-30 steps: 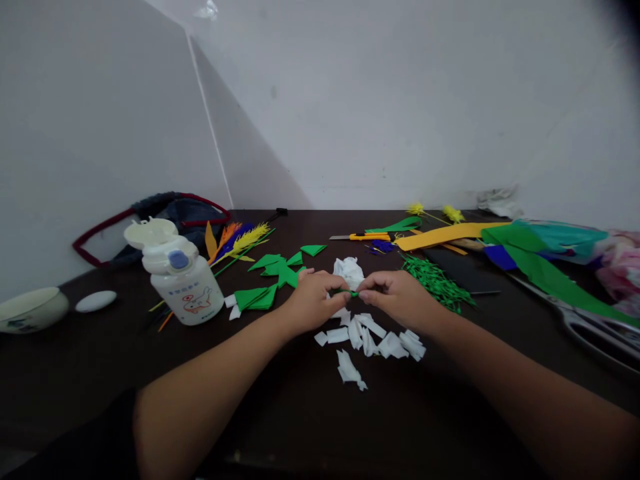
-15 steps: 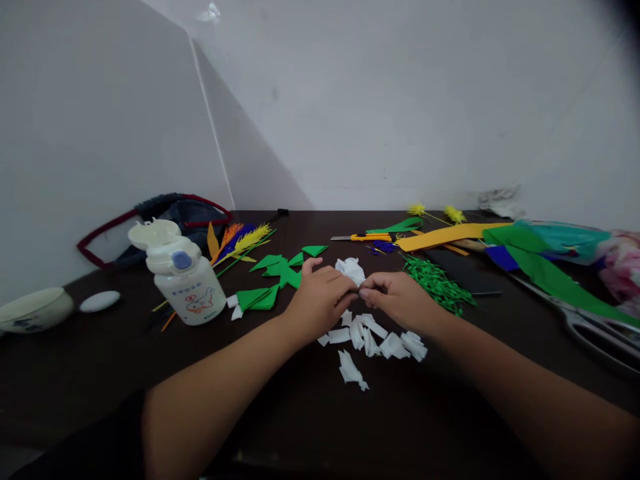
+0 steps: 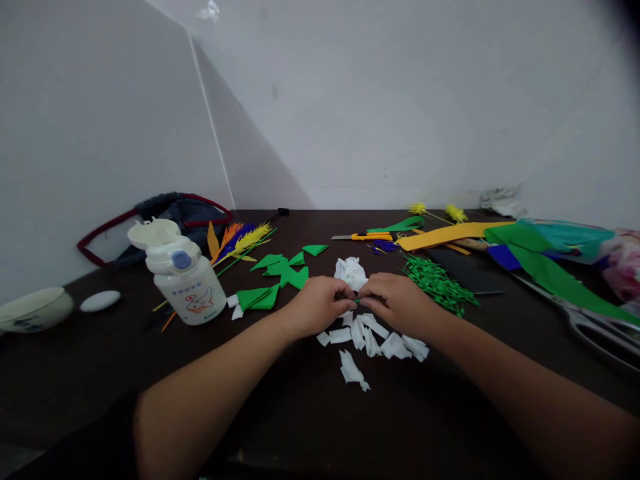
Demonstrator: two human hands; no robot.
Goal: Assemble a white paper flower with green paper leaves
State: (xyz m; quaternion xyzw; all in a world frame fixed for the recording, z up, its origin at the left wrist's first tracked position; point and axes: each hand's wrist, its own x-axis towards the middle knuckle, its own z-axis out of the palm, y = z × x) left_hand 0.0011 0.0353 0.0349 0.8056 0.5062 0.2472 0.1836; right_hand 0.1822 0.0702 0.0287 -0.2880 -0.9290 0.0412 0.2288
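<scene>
A small piece of green paper strip (image 3: 357, 301) shows between my fingertips, mostly hidden by them. My left hand (image 3: 323, 305) pinches it from the left, fingers curled together. From the other side my right hand (image 3: 393, 301) pinches it with thumb and forefinger. Just behind the fingertips lies a crumpled white paper heap (image 3: 350, 272). Several torn white paper pieces (image 3: 373, 340) are scattered on the dark table (image 3: 310, 420) in front of my hands. A pile of twisted green paper bits (image 3: 434, 283) lies beyond my right hand.
Left of my hands are folded green paper pieces (image 3: 257, 298), a white bottle (image 3: 193, 290) with its lid up, and a bowl (image 3: 37, 310). Farther back lies a yellow cutter knife (image 3: 370, 237), blade out. Scissors (image 3: 600, 330) and paper strips (image 3: 450, 235) are at right.
My left hand's raised forefinger has curled in, and both hands now face each other in a pinch. A bit of green shows between the fingertips.
</scene>
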